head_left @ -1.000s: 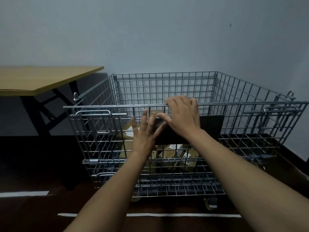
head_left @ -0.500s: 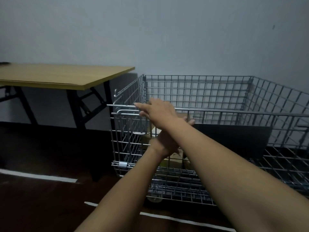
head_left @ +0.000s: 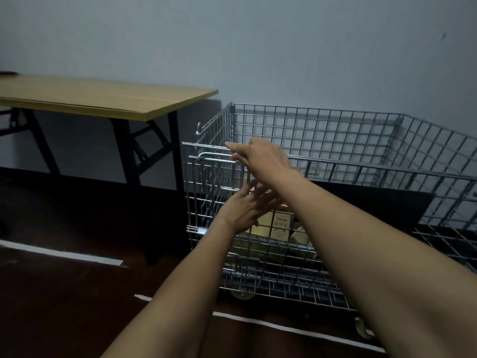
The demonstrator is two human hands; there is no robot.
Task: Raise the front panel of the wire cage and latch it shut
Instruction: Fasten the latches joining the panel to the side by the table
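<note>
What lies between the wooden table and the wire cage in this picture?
Nothing stands there. In the head view, only dark floor and shadowed wall show between the table and the wire cage.

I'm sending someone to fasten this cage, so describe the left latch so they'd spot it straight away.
Find the wire cage right of the wooden table. At its front left top corner, by the right hand, is the latch: a thick, shiny bent rod, heavier than the thin mesh wires around it.

Right hand [head_left: 260,157] reaches the latch [head_left: 214,158] on the wire cage [head_left: 322,140]; left hand [head_left: 247,210] below, fingers spread.
</note>
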